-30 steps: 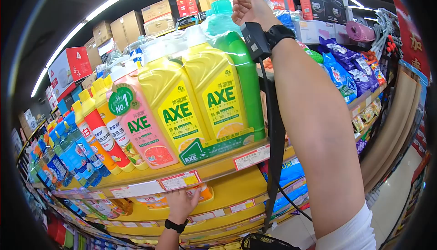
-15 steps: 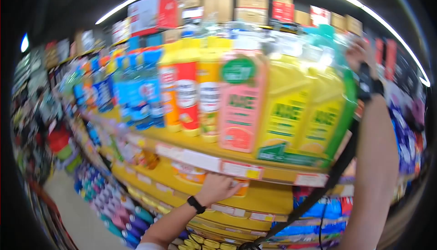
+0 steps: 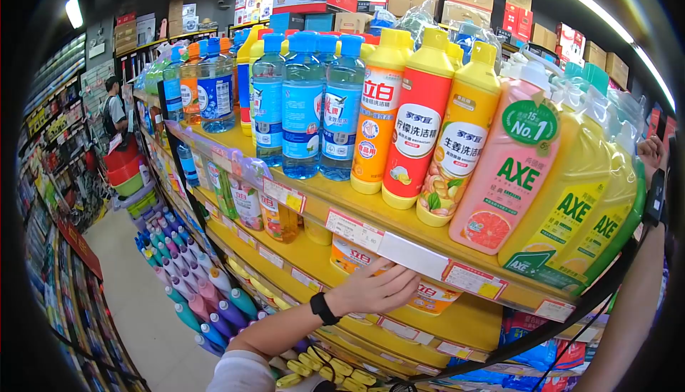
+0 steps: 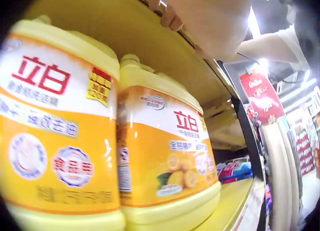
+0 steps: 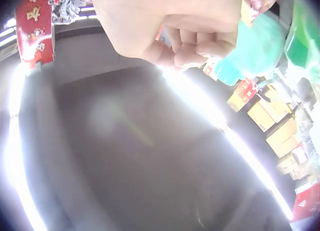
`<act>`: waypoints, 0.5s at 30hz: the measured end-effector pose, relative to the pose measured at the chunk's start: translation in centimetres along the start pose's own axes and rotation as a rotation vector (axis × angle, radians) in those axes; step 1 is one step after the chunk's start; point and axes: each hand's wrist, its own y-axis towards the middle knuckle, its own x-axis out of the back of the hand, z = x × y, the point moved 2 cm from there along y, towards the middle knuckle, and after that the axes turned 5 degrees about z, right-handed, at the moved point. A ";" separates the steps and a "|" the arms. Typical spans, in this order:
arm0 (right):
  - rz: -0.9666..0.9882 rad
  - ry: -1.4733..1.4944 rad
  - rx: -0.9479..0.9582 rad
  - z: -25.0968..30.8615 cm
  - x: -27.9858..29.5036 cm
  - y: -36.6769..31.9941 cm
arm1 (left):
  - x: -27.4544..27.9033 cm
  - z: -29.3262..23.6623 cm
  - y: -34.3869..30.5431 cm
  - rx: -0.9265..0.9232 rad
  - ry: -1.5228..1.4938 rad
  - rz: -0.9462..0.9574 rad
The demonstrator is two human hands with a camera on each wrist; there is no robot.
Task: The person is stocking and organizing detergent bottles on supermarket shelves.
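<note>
My L hand (image 3: 374, 288) rests loosely bent, part-open fingers on the shelf edge (image 3: 417, 255), prob. for support; 2 orange-labelled jugs (image 4: 167, 156) sit just below them, labels out for easy reading. My R hand (image 5: 175, 26) is raised near the green bottle (image 3: 635, 210), fingers loosely curled, w/ nothing seen in them.

1. Pink, tall plastic bottle (image 3: 494, 178), three o'clock in the head view: green circle, reddish grapefruit print.
2. Blue-capped, cylindrical clear-plastic bottle (image 3: 302, 110), eleven o'clock: blue label.
3. Yellow, squat plastic jug (image 3: 349, 255), six o'clock: orange-and-white label, red characters.
</note>
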 end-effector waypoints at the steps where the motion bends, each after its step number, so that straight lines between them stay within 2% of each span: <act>1: 0.006 -0.017 -0.001 0.4 0.7 0.7 | 0.7 0.5 -0.3 -0.027 0.025 0.028; 2: 0.047 -0.016 -0.022 1.6 2.3 1.9 | 1.2 1.0 -0.3 -0.055 0.052 0.054; 5: 0.301 -0.008 -0.155 5.8 10.1 8.3 | 2.7 2.0 -0.5 0.013 0.118 -0.105; 6: 0.325 -0.012 -0.147 5.8 8.8 8.1 | 2.3 2.8 -1.3 -0.012 0.168 -0.134; 8: 0.434 0.012 -0.152 1.5 3.1 6.3 | 3.5 4.9 -2.0 0.071 0.101 0.021; 9: 0.502 0.016 -0.170 -0.5 0.5 5.2 | 4.1 5.8 -0.5 0.102 0.121 -0.029; 10: 0.545 -0.005 -0.174 -1.0 -2.1 4.0 | 4.7 6.2 -0.5 0.242 0.260 -0.036; 11: 0.557 -0.013 -0.188 -2.1 -4.1 3.4 | 4.9 7.2 -0.7 0.255 0.257 -0.021; 14: 0.178 -0.266 -0.029 -3.1 -5.9 3.1 | 5.9 8.4 -1.8 0.294 0.264 0.041; 15: 0.105 -0.069 -0.098 -4.8 -8.5 0.8 | 5.0 8.5 -1.1 0.303 0.255 0.068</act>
